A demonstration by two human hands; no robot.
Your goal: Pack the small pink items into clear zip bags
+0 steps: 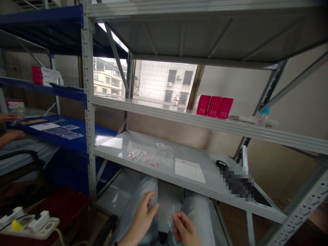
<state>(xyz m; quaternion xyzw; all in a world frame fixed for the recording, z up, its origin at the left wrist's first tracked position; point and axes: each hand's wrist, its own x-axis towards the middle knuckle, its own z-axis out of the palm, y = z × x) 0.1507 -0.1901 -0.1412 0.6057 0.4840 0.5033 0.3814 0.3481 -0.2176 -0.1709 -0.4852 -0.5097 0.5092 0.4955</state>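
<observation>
My right hand [185, 228] pinches the edge of a small clear plastic bag [167, 216] above my lap. The bag has a few pinkish-red marks or bits, too small to make out. Just left of it, my left hand [144, 216] has its thumb and fingers apart with nothing between them. In front of my knees, several clear bags with red bits [145, 157] lie on the grey shelf [159, 171]. A white sheet of paper [189, 170] lies to their right, and a small white packet [161, 146] sits behind them.
Pink boxes [214, 106] and a blue-capped bottle [263, 114] stand on the shelf above. A black roll [220, 164] lies at right beside a blurred-out patch. Another person's hands [11, 135] are at the blue shelf on the left. A power strip [33, 223] is at lower left.
</observation>
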